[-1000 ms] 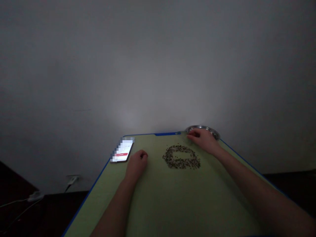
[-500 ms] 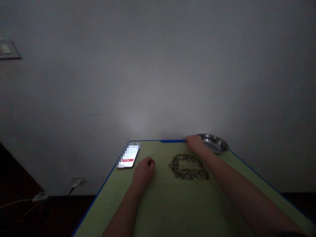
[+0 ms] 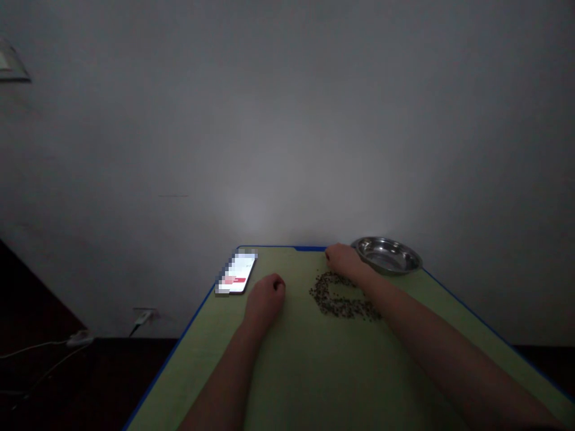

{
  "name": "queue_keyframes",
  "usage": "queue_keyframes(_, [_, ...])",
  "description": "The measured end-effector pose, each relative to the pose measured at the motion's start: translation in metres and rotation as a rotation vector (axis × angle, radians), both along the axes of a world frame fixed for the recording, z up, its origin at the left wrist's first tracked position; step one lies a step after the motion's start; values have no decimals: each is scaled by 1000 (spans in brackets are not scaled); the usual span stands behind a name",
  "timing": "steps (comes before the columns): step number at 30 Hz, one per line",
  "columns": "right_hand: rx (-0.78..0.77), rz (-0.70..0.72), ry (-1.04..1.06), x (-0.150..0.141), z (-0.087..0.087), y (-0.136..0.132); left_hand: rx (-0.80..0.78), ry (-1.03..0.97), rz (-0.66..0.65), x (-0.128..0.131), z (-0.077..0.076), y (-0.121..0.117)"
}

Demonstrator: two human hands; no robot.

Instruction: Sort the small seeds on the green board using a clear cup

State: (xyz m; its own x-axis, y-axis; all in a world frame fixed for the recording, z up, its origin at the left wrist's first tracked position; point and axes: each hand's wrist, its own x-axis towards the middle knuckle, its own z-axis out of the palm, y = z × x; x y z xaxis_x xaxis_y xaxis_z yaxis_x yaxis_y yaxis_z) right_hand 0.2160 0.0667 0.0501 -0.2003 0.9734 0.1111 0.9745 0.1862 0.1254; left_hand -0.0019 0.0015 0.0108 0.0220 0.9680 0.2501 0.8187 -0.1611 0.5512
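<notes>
Small dark grains [image 3: 345, 308], like beans or seeds, lie in a loose ring on the green tabletop [image 3: 309, 365]. My right hand [image 3: 345, 261] is closed just beyond the ring's far side, left of a shiny metal bowl [image 3: 389, 256]. Its fingertips are hidden, and I cannot see what they hold, if anything. Part of the ring is covered by my right forearm. My left hand [image 3: 265, 300] rests on the table left of the grains, curled into a loose fist with nothing visible in it.
A phone [image 3: 238, 272] with a lit screen lies by the left edge, close to my left hand. Behind the table rises a grey wall [image 3: 287, 131]. Blue edging [image 3: 309, 248] borders the tabletop. Low at the left are a plug [image 3: 144, 317] and cables [image 3: 40, 345].
My right hand has moved left, away from the bowl's rim. My left hand keeps its place and curled shape. The whole view has shifted slightly.
</notes>
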Motion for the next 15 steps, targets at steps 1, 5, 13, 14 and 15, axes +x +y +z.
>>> queue_keyframes(1, [-4, 20, 3, -4, 0, -1, -2, -4, 2, 0, 0, 0])
queue_keyframes(5, [-15, 114, 21, -18, 2, -7, 9, -8, 6, 0, 0, -1])
queue_keyframes(13, [-30, 293, 34, -29, 5, -27, 23, -1, 12, 0, 1, -1])
queue_keyframes(14, [-32, 311, 33, -29, 6, -29, 27, 2, 15, 0, 1, -1])
queue_keyframes(15, [-34, 326, 32, -28, 6, -31, 29, 6, 15, 1, 2, 0])
